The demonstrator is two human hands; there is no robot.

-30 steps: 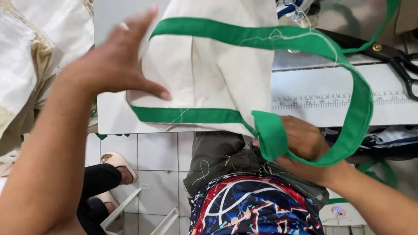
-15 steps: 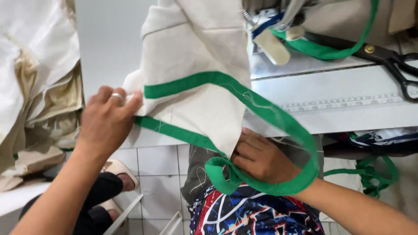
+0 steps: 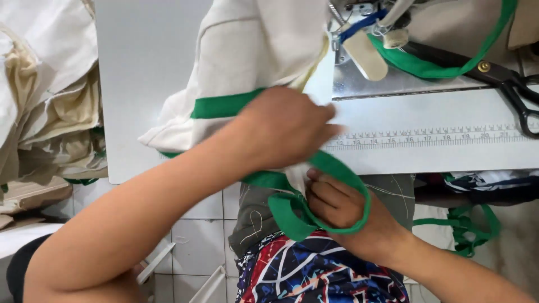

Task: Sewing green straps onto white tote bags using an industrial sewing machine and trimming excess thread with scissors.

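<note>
The left hand is laid across the cream cloth bag, fingers curled down over the fabric near the counter edge; whether the fabric is pinched or only pressed cannot be told from this angle. The right hand is held below the counter edge, closed on the green strap, which is looped around it.

The bag is spread over the white counter, its lower part hanging off the front edge toward the lap, its upper part reaching toward the sewing machine foot.

Handling, as judged: the bag is taken to be light and limp (it folds and drapes freely), not slippery and not fragile. The woven strap is judged somewhat firmer than the cloth, yet easily bent. The green-trimmed hem and the strap loop are judged the best places for a hold, being doubled and stitched; the plain cloth would bunch under a grip.

Count:
- cream bag in hand: one
- strap loop on it: one seen, around the right hand
- second green strap, at the machine: one
- black scissors: one pair
- printed ruler strip on the counter: one
- pile of cream cloth at left: pieces not countable
- green webbing hanging under the counter: one tangle
</note>
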